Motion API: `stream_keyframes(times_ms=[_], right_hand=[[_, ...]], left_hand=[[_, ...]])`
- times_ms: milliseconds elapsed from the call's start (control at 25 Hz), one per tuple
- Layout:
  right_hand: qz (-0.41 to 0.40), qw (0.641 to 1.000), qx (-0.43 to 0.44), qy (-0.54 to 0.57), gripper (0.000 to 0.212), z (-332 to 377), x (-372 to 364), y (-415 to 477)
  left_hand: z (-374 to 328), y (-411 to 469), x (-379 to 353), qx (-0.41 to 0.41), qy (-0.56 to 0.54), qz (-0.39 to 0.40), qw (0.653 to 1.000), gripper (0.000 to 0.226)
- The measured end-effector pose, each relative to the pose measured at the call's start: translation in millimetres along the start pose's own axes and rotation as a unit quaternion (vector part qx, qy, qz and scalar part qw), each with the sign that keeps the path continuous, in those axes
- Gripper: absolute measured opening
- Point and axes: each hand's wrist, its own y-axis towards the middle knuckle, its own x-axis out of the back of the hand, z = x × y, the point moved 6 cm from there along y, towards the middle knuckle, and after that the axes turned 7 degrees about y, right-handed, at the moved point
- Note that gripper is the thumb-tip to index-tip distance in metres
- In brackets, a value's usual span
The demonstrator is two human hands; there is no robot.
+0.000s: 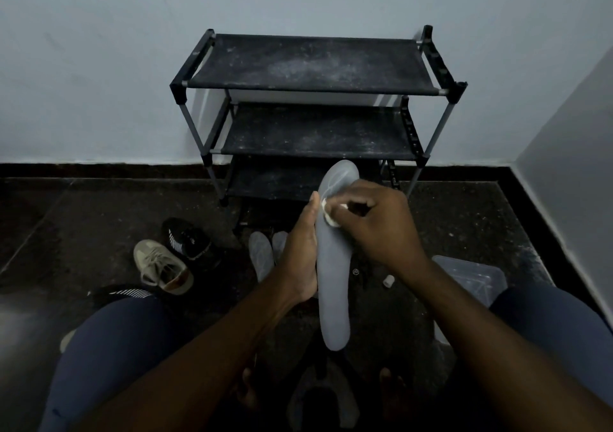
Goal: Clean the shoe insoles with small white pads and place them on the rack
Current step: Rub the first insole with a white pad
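Pale blue wall (99, 66); dark speckled floor (83, 219); black three-shelf rack (308, 63) against the wall; dim light

Centre frame: grey insole (332, 282) held off the floor, long axis up-frame, toe end overlapping the lowest shelf. White pad (328, 217) pressed on its upper third. Two spare insoles (260, 255) flat on the floor just left. Black three-tier rack (311, 63) upper centre, shelves dusty.
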Motion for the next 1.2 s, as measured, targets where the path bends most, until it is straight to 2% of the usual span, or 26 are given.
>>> stream_keyframes(times_ms=[80,120,240,280,400,440,600,640,760,800,920,1080,1120,1200], right_hand=[[-0.059,0.998,0.002,-0.03,0.009,-1,9,2],[-0.046,0.998,0.009,-0.03,0.009,0,9,2],[0.095,0.995,0.025,-0.001,0.012,6,-6,-1],[0.102,0.994,0.025,-0.004,0.012,5,-5,-1],[-0.014,0.998,0.028,-0.05,0.012,3,11,5],[-0.026,0.997,0.032,-0.063,0.012,3,13,6],[0.121,0.989,0.048,-0.071,0.011,5,-1,3],[0.112,0.99,0.045,-0.071,0.011,4,1,3],[0.014,0.995,0.048,-0.092,0.011,5,13,6],[0.023,0.994,0.053,-0.098,0.011,6,11,6],[0.122,0.988,0.056,-0.082,0.013,5,-3,0],[0.02,0.995,0.029,-0.092,0.013,1,10,5],[0.031,0.995,0.034,-0.089,0.012,2,8,3],[0.106,0.991,0.051,-0.07,0.012,5,-5,-3]], left_hand=[[1,-2,-5,-0.001,0.013,0.008,1.0,0.061],[-1,-3,-7,-0.002,0.021,0.007,1.0,0.06],[-3,-5,-6,0.015,0.026,-0.005,1.0,0.054],[-4,-4,-5,0.022,0.036,0.001,0.999,0.051],[-1,-5,-4,0.034,0.112,0.001,0.993,0.041],[0,-6,-3,0.038,0.113,0.001,0.993,0.043],[1,-3,-2,0.033,0.035,0.024,0.999,0.061],[2,-2,-2,0.036,0.029,0.032,0.998,0.061],[8,1,-1,0.056,0.026,0.039,0.997,0.06],[9,1,0,0.057,0.025,0.036,0.997,0.06],[8,2,6,0.06,0.021,0.015,0.998,0.063],[2,0,-4,0.025,0.051,0.038,0.998,0.07],[-1,-2,-7,0.027,0.063,0.034,0.997,0.063],[-1,-1,-4,0.035,0.05,0.029,0.998,0.043]])
